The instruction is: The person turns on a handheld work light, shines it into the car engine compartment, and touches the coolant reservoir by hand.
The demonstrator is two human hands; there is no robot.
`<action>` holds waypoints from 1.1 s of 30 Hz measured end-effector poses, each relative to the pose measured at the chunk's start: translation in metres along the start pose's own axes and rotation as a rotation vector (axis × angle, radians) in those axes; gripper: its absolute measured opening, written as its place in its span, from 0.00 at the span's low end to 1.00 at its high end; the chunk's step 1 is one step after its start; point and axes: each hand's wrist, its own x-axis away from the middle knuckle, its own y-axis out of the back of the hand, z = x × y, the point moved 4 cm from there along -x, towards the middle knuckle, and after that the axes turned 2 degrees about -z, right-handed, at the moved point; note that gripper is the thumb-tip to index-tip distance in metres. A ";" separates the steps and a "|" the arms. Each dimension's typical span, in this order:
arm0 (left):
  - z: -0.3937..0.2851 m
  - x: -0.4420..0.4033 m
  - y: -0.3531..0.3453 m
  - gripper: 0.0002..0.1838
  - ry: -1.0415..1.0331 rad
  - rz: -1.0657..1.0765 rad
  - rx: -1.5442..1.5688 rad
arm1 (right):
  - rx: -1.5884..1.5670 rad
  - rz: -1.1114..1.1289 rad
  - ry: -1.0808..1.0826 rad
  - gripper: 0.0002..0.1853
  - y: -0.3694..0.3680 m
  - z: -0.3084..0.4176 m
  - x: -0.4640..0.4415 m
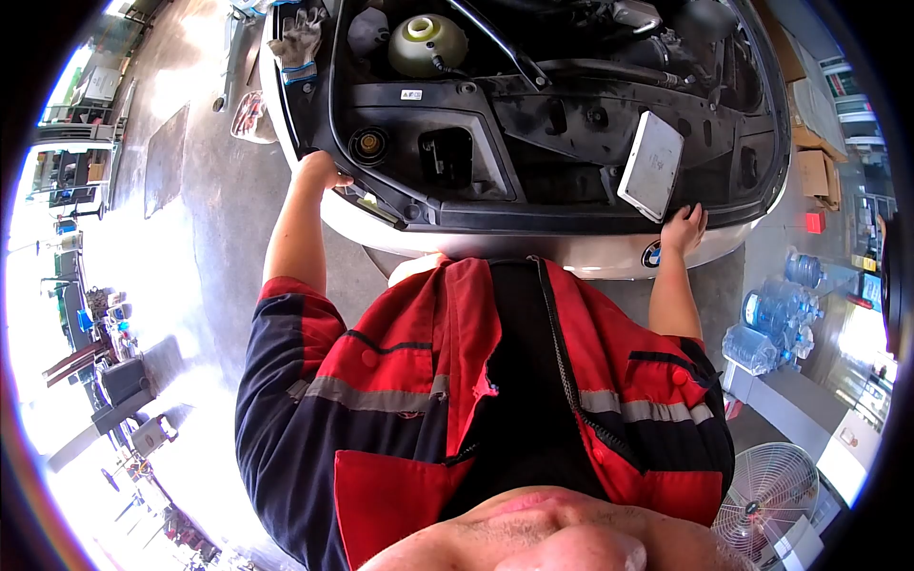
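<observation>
"Silver-grey, the flat case point(652, 167) is located beyond the round badge point(651, 253), in the engine bay point(562, 157)," the first inspector records from the head view. "What of the hands?"

"The left hand point(322, 171) is well to the left of the badge and beyond it, fingers curled at the edge of the black front trim point(533, 217). How far they close, and whether they grip anything, cannot be told. The right hand point(682, 230) is just right of the badge, fingers bent over the trim near the case's closest corner. Contact with the case cannot be confirmed."

"Reason for the placement?"

"In the second inspector's judgement, the wide spacing, one hand either side of the badge's left approach, suits steadying at the trim. The case probably lies there to be within the right hand's reach. The gloves point(301, 38), far left beyond the badge, appear set aside."

"Orientation of the case?"

"Long axis running away from the badge, far end canted slightly right; broad face upward. No marking establishes a front end."
</observation>
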 end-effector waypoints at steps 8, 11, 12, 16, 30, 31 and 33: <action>0.000 -0.001 0.000 0.34 -0.011 0.015 -0.022 | 0.011 -0.001 0.009 0.25 -0.001 -0.002 0.000; -0.001 0.001 0.003 0.34 0.013 0.032 -0.024 | 0.026 -0.007 0.018 0.25 -0.002 -0.003 0.000; -0.002 0.002 0.004 0.34 0.020 0.038 -0.022 | 0.025 -0.008 0.019 0.25 -0.002 -0.002 0.000; -0.002 0.003 0.003 0.34 0.035 0.036 -0.009 | -0.001 -0.004 0.016 0.25 0.000 0.000 0.000; -0.003 0.007 0.006 0.32 -0.021 -0.009 -0.008 | -0.010 -0.002 0.005 0.24 -0.003 -0.003 -0.001; -0.003 0.007 0.006 0.31 -0.033 -0.017 -0.002 | -0.009 0.003 0.002 0.24 -0.002 -0.002 -0.001; -0.002 0.006 0.005 0.31 -0.031 -0.022 -0.001 | -0.014 0.003 0.001 0.25 -0.002 -0.002 0.000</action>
